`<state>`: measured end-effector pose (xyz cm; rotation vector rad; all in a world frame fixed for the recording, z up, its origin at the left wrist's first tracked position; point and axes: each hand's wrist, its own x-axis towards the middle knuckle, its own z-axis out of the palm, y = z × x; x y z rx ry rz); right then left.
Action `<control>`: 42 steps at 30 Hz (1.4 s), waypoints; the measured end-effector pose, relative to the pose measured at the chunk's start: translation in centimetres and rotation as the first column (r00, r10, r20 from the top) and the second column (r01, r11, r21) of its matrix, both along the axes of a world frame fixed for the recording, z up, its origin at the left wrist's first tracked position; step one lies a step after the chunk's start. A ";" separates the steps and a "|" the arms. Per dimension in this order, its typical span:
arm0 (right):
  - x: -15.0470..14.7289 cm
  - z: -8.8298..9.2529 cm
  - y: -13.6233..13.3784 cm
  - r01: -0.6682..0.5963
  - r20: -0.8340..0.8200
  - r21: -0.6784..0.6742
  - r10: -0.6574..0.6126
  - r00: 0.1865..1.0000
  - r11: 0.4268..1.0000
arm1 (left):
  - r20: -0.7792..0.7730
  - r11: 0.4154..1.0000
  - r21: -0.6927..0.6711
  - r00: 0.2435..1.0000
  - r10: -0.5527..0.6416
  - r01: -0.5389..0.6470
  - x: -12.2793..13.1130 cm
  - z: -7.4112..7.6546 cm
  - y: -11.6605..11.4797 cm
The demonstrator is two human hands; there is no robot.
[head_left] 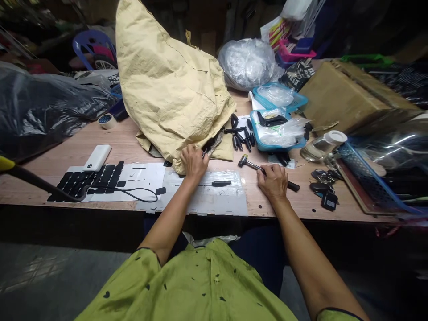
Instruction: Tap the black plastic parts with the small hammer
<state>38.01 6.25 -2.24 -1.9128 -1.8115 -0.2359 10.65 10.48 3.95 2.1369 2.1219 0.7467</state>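
Note:
A large beige cloth sack [167, 84] stands on the table, its lower edge gathered under my left hand [195, 161]. That hand's fingers are curled on the cloth beside the sack's opening, where dark pieces and clear plastic show; the fingertips are partly hidden. My right hand [273, 180] is closed around the handle of a small hammer [249, 163], which lies low over the tabletop with its head pointing left. Between my hands, a slim black part [221, 183] rests on a plastic-covered grey board [234, 203]. Several black pieces [247, 139] lie right of the sack.
On the left are rows of black pads [72, 182], a white power bank [97, 157], a cable [140, 189] and a tape roll [107, 121]. Blue baskets [279, 145], a jar [323, 146], keys [323, 187] and a cardboard box [341, 96] stand right.

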 end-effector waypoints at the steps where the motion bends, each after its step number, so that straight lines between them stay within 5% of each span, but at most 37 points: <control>1: -0.1 0.0 0.0 0.007 0.006 0.001 -0.007 1.000 1.000 | 0.003 0.996 0.054 0.997 -0.073 0.072 0.0 -0.4 -1.6; 3: -0.2 0.0 0.0 0.018 0.011 -0.001 -0.018 1.000 1.000 | -0.030 0.955 0.078 0.958 -0.285 0.286 0.2 -1.4 -4.6; 5: -0.3 0.0 0.1 0.020 0.008 -0.004 -0.020 1.000 1.000 | -0.043 0.933 -0.006 0.932 -0.360 0.360 0.3 -2.4 -6.3; 12: -0.1 0.1 0.1 0.052 -0.011 0.004 -0.052 0.999 0.999 | 0.079 0.928 -0.252 0.962 -0.261 0.273 -0.9 -2.9 -3.5; 20: 0.2 0.4 0.1 0.065 -0.028 -0.026 -0.066 0.997 0.998 | 0.301 0.890 -0.183 0.886 -0.353 0.417 -5.4 -3.2 -6.0; 27: -1.9 3.0 -2.3 0.086 -0.263 -0.185 -0.134 0.955 0.979 | 0.292 0.904 -0.152 0.892 -0.346 0.400 -5.3 -3.6 -6.1; 34: -10.2 5.7 -10.3 -0.294 -0.717 -0.261 0.019 0.696 0.919 | 0.337 0.908 -0.172 0.889 -0.309 0.381 -4.8 -3.7 -5.7; 42: -12.9 3.5 -11.3 -0.386 -0.631 -0.156 0.209 0.747 0.909 | 0.381 0.915 -0.200 0.888 -0.257 0.351 -4.0 -3.6 -5.4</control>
